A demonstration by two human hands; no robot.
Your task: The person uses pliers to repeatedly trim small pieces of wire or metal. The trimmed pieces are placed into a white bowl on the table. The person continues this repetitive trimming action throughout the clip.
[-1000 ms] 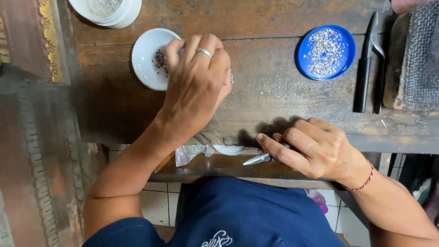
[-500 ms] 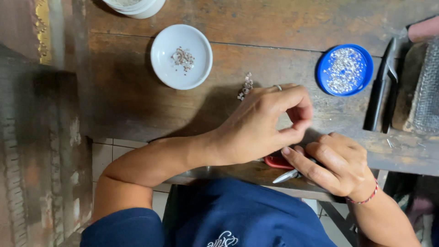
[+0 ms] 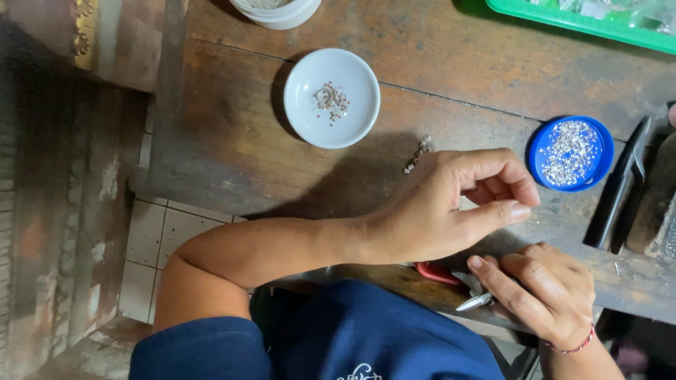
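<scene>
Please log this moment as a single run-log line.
left hand: pinching above worn wooden bench | right hand: gripping red-handled metal tool | white round dish: small beads

Left hand (image 3: 451,204) pinches thumb to forefinger above wooden bench (image 3: 232,134). Right hand (image 3: 542,292) grips metal tool (image 3: 475,302). White dish (image 3: 332,98) and blue lid (image 3: 571,153) hold small beads.

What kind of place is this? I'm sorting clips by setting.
Probably a small jewellery workbench: a worn wooden bench, a white dish and blue lid holding tiny silvery bits, black pliers alongside, and the right hand gripping a small metal tool.
</scene>
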